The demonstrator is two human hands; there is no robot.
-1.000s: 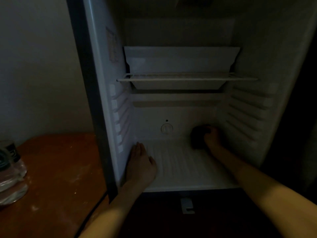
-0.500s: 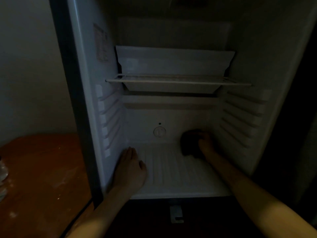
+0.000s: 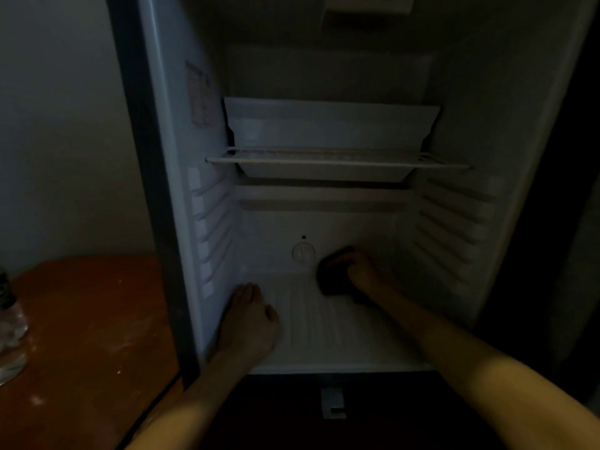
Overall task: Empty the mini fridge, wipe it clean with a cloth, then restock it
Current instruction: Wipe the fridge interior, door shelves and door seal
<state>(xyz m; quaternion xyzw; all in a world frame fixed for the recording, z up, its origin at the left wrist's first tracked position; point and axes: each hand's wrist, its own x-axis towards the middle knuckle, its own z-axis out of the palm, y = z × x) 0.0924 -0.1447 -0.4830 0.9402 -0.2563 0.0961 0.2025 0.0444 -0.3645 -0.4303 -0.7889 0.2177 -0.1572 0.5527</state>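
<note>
Dim room; wooden table (image 3: 81,319) beside mini fridge (image 3: 162,92); right hand (image 3: 361,270) grips cloth (image 3: 331,284).

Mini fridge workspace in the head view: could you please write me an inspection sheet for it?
Surface: ribbed fridge floor, white, dimly lit.
Job's things: dark cloth on the floor near the back wall; wire shelf higher up, with a white tray at it.
Clutter: water bottle at the left edge of the wooden table.
Hands: right hand grips the dark cloth; left hand rests flat on the floor by the left wall.
Cables: nothing seen.
Surroundings: plain wall on the left; darkness on the right.
</note>
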